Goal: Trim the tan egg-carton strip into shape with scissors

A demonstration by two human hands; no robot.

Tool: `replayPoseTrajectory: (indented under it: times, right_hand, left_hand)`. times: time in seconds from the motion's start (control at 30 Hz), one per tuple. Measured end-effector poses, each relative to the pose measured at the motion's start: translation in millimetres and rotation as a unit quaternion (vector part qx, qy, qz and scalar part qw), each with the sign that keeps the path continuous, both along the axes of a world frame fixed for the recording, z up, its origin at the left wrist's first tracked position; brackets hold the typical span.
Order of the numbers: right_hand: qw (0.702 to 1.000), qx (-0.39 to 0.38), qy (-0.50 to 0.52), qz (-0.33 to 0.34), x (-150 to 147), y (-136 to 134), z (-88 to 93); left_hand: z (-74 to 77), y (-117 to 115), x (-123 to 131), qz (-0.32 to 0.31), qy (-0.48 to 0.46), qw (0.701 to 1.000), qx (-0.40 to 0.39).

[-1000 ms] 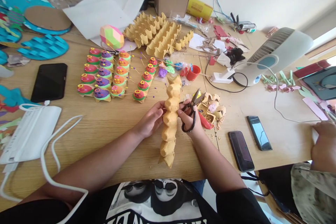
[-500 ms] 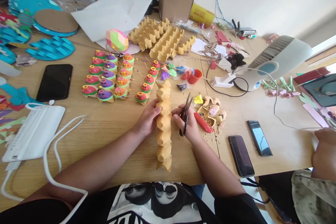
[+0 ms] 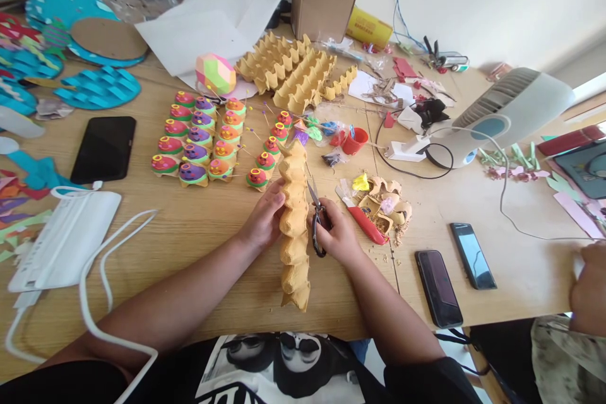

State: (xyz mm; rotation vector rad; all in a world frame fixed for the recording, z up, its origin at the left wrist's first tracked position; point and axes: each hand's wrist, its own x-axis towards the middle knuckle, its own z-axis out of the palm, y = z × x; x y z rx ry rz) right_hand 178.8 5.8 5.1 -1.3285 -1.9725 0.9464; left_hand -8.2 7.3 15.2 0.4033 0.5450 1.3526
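My left hand [image 3: 265, 214] is closed on the left edge of a long, bumpy strip of yellow egg carton [image 3: 294, 221], held lengthwise in front of me. Scissors [image 3: 319, 230] with dark handles sit in my right hand [image 3: 338, 233]; their blades point up and left, close to the strip's right edge. Whether they touch the carton I cannot tell. Beyond my left hand stand painted egg-carton rows with small faces: a red row [image 3: 173, 129], a purple row [image 3: 195, 145], an orange row [image 3: 228, 139] and a second red row [image 3: 269, 151].
Uncut egg cartons [image 3: 303, 79] lie at the back. Right of my hands are a red-handled cutter [image 3: 369, 224], carton scraps [image 3: 386, 202] and a red cup [image 3: 354, 141]. Phones [image 3: 439, 288], a fan [image 3: 502, 113] and a white power strip [image 3: 66, 240] flank the work. Another person's hand [image 3: 589, 278] rests far right.
The scissors have turned from pointing up and right to up and left, and their blades have come nearer the carton strip. My right hand has left the strip's edge. The left keeps its hold.
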Motion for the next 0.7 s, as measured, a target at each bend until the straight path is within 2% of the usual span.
replayPoseTrajectory:
  times: [0.3, 0.53, 0.7]
  right_hand:
    - [0.997, 0.077, 0.032, 0.0, 2, 10, -1.8]
    - [0.998, 0.021, 0.053, -0.034, 1, 9, -4.7]
    - [0.996, 0.006, 0.07, -0.057, 1, 9, -3.8]
  left_hand:
    - [-8.7, 0, -6, -0.053, -0.02, 0.998, -0.022]
    - [-14.4, 1, -9, -0.082, -0.063, 0.994, -0.046]
    - [-17.2, 1, -11, -0.079, -0.035, 0.994, -0.067]
